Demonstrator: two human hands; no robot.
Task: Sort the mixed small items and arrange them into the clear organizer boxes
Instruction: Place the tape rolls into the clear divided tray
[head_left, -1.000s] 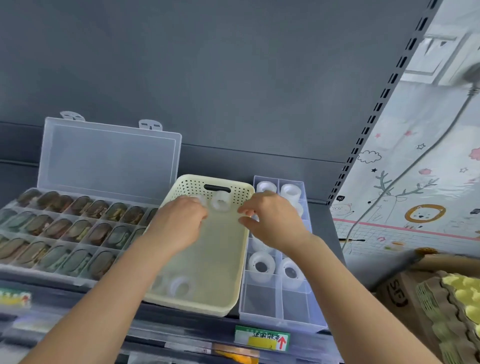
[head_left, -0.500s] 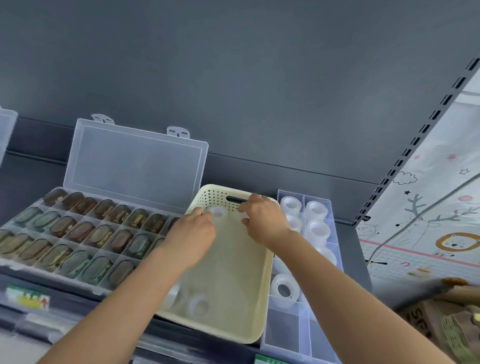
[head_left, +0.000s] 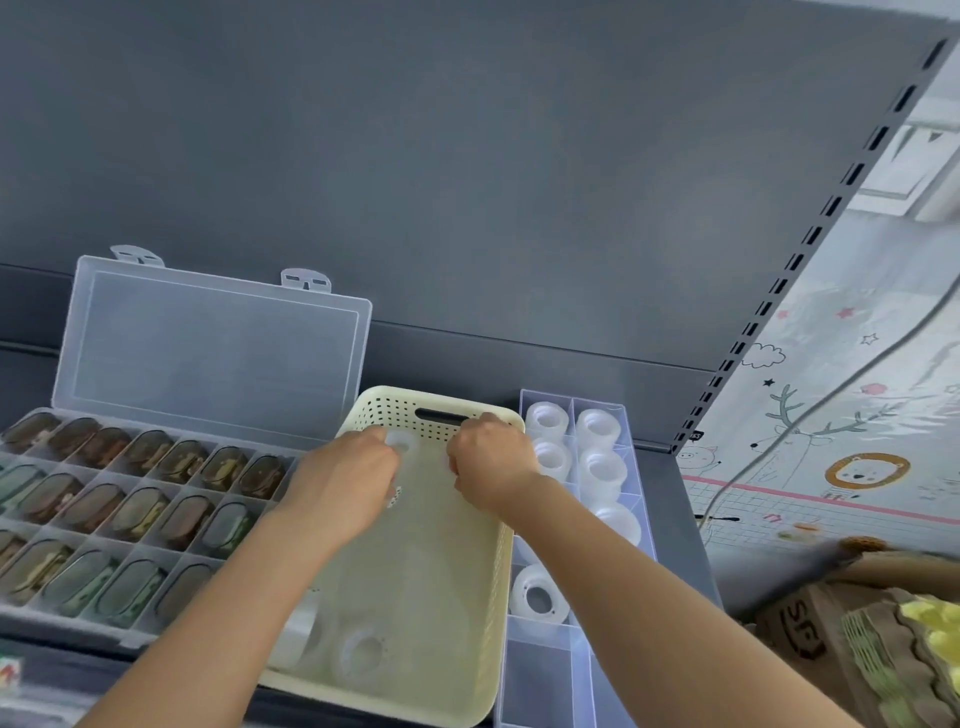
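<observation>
Head view: the cream basket (head_left: 431, 597) sits on the shelf, and both hands are inside its far end. The left hand (head_left: 343, 478) pinches a clear tape roll (head_left: 401, 442) just below the basket's handle slot. The right hand (head_left: 491, 462) is curled beside it; I cannot tell whether it grips anything. Two more rolls (head_left: 363, 656) lie at the basket's near end. Right of the basket, touching it, the clear organizer box (head_left: 540, 680) holds sorted rolls (head_left: 597, 427). Left of the basket, an open case (head_left: 208, 358) holds oval brown and green items.
</observation>
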